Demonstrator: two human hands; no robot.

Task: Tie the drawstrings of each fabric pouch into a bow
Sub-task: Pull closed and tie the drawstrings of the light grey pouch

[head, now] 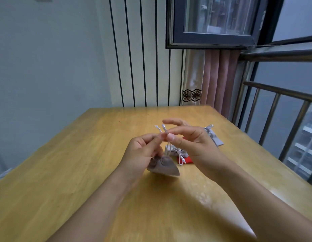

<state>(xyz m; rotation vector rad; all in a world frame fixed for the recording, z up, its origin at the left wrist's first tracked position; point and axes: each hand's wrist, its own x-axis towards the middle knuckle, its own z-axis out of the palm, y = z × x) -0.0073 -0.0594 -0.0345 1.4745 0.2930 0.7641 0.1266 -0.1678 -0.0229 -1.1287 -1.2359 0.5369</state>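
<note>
Pouch in hand: grey pouch point(163, 165) hanging just above the worktop point(82, 163), about the middle of it, neck gathered shut, not yet tied.
Drawstrings: white drawstrings point(164, 132) pulled up taut from the neck, two knotted ends standing free above the fingers.
Left hand: left hand point(142, 148) raised, palm turned inward, thumb and forefinger pinching the cords; lower fingers curled near the pouch neck, perhaps steadying it, hard to tell because of blur.
Right hand: right hand point(192, 142) opposite and touching the left at the tips, thumb and forefinger pinching the same cords, the other fingers spread and lifted away.
Other pouches: second grey pouch point(179, 152) lying behind, with a white bow, partly over a red pouch point(186, 160); third grey pouch point(213, 135) toward the right edge, also with a bow.
Stage, as judged: start of the bow on this pouch, no loop formed yet.
Risk: thin, smooth cord slipping out of the pinch, because held only by the tips; then pouch dropping onto the tied ones.
Risk: uneven pull on the two cords, giving a lopsided bow or a plain knot.
</note>
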